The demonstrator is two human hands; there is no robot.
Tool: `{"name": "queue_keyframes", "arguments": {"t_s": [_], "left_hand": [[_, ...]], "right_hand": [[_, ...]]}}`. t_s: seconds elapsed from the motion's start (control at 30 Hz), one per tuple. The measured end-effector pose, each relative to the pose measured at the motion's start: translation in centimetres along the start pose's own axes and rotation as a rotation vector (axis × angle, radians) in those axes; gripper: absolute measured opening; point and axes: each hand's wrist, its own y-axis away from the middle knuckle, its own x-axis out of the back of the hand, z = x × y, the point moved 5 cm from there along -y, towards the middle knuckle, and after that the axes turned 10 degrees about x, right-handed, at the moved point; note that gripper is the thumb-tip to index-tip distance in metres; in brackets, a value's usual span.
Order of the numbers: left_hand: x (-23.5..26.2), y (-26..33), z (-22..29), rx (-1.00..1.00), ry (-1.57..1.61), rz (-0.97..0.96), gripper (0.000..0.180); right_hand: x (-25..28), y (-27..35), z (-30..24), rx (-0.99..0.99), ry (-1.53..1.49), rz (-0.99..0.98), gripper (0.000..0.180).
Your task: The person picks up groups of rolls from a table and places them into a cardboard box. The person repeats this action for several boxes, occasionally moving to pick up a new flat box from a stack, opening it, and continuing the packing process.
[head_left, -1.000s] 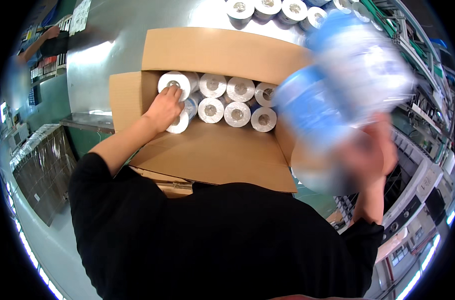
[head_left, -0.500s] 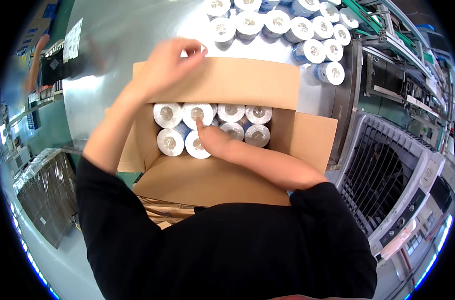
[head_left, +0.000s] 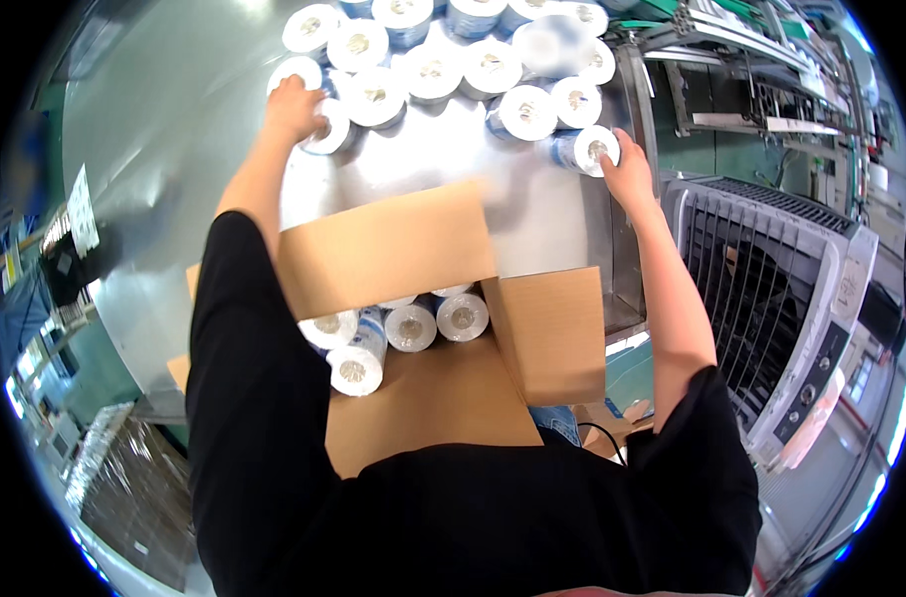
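Both my arms reach far out over a shiny metal table. My left hand rests on a white wrapped roll at the left end of a cluster of rolls. My right hand touches another white roll at the cluster's right end. Whether either hand has closed around its roll I cannot tell. Below my arms stands an open cardboard box with its flaps up, and several white rolls lie inside it.
A grey machine with a slatted grille stands to the right of the box. Metal frames and rails run along the far right. Packed goods on the floor sit at the lower left.
Both hands have left the box and stretched forward to the rolls on the table. My view has tipped forward, so the box now sits lower in the picture.
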Motion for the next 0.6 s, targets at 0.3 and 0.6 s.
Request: {"name": "queue_keyframes", "arguments": {"t_s": [0.3,0.6], "left_hand": [[14.5,12.9,-9.4,0.065,0.517,0.171,0.038],[12.7,33.0,-0.9,0.651,1.712,-0.543,0.040]], "right_hand": [[-2.2,-6.8,0.6,0.251,0.265,-0.592,0.089],[-5.3,-4.4,1.8,0.214,0.019,-0.445,0.072]]}}
